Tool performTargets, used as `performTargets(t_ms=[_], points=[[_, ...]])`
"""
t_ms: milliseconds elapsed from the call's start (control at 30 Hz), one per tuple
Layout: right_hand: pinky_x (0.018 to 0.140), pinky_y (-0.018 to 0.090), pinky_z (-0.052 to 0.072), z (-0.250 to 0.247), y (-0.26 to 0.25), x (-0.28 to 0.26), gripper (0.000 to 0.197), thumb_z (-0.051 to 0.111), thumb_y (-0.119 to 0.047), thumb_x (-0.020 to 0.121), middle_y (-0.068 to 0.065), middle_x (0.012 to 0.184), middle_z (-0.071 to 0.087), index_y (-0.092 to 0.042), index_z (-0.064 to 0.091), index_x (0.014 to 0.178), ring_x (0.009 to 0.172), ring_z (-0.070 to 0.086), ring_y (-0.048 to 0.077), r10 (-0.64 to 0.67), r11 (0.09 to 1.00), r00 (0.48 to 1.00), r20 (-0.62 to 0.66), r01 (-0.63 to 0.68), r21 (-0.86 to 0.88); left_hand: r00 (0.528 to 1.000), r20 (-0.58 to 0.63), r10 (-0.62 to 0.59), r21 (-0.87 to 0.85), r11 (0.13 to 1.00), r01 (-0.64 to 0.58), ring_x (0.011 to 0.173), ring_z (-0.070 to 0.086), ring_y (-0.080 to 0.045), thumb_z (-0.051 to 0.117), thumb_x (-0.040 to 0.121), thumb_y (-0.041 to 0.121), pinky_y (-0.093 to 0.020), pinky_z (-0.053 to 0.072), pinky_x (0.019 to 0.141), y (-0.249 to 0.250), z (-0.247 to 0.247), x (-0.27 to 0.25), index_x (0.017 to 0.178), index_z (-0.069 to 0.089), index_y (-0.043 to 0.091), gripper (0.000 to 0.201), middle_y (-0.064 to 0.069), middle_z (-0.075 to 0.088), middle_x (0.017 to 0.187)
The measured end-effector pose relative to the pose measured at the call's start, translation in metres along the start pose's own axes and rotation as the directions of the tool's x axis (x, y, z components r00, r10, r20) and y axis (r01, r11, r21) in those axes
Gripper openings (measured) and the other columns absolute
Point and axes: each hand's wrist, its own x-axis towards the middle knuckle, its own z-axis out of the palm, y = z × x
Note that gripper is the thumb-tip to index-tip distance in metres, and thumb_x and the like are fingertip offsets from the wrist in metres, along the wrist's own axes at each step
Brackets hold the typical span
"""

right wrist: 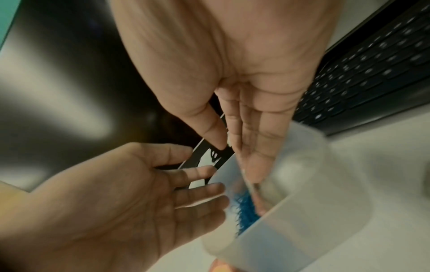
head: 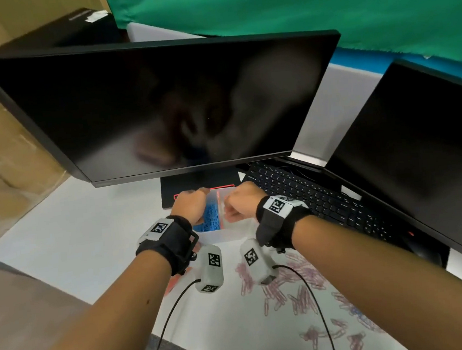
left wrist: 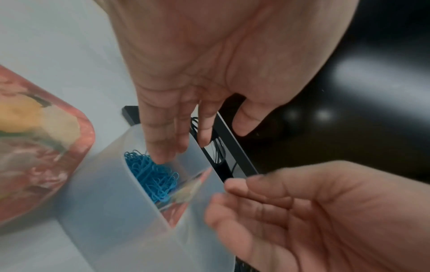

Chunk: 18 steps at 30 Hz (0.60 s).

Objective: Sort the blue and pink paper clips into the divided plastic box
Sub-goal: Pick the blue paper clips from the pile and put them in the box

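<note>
Both hands hover slack-fingered, gripping nothing, over the divided box (left wrist: 111, 211) — left hand (left wrist: 186, 103) above blue clips (left wrist: 153, 176), right hand (right wrist: 251, 114) beside; pink clips (head: 300, 289) wait behind the wrists on the desk (head: 84, 245).

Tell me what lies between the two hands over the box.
In the head view, the box's red divider and blue clips lie between the left hand and right hand.

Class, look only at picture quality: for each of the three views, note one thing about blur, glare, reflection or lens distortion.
Head view: wide-angle bending at the edges; the dark monitor shows smeared reflections, and the pink paper clips look soft. Left wrist view: the right hand is motion-blurred, while the blue paper clips stay fairly sharp. Right wrist view: the plastic box is smeared, and the keyboard is out of focus.
</note>
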Motion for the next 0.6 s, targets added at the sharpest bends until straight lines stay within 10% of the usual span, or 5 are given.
performTargets(t_ms=[133,233,333,600], points=[[0.061,0.033,0.059,-0.048,0.044,-0.024,0.012,0.053,-0.002,0.089,0.013,0.073,0.063,0.002,0.064,0.093,0.06,0.062,0.024,0.016,0.999,0.999,-0.052,-0.014,0.045,0.978,0.056,0.2,0.181,0.962,-0.207,0.093,0.065,-0.031,0.054,0.086,0.021,-0.045,0.055,0.088,0.001,0.03,-0.012,0.086,0.068,0.013,0.015,-0.012,0.069,0.094],[0.07,0.038,0.06,-0.087,0.092,-0.042,0.014,0.055,-0.008,0.091,0.011,0.074,0.065,0.002,0.064,0.09,0.062,0.064,0.022,0.042,0.998,0.992,-0.121,-0.046,-0.032,0.924,0.222,0.313,0.291,0.883,-0.369,0.081,0.064,-0.025,0.057,0.083,0.011,-0.03,0.055,0.079,-0.001,0.066,-0.027,0.069,0.063,0.02,0.018,-0.005,0.068,0.08],[0.068,0.034,0.059,-0.124,0.145,-0.063,0.013,0.055,-0.013,0.092,0.007,0.079,0.067,-0.006,0.065,0.089,0.07,0.067,0.022,0.056,0.99,0.98,-0.193,-0.08,-0.118,0.845,0.381,0.375,0.428,0.739,-0.521,0.072,0.061,-0.015,0.057,0.081,0.012,-0.015,0.044,0.064,-0.006,0.106,-0.048,0.068,0.06,0.025,0.019,0.006,0.065,0.074],[0.074,0.024,0.049,-0.176,0.263,-0.123,0.024,0.049,-0.008,0.081,0.0,0.084,0.069,-0.02,0.067,0.072,0.08,0.064,0.019,0.022,0.922,0.908,-0.418,-0.18,-0.344,0.643,0.726,0.245,0.515,0.426,-0.744,0.089,0.064,-0.016,0.047,0.083,0.011,-0.031,0.055,0.081,-0.046,0.193,-0.095,0.087,0.068,0.024,0.025,0.005,0.07,0.098]])
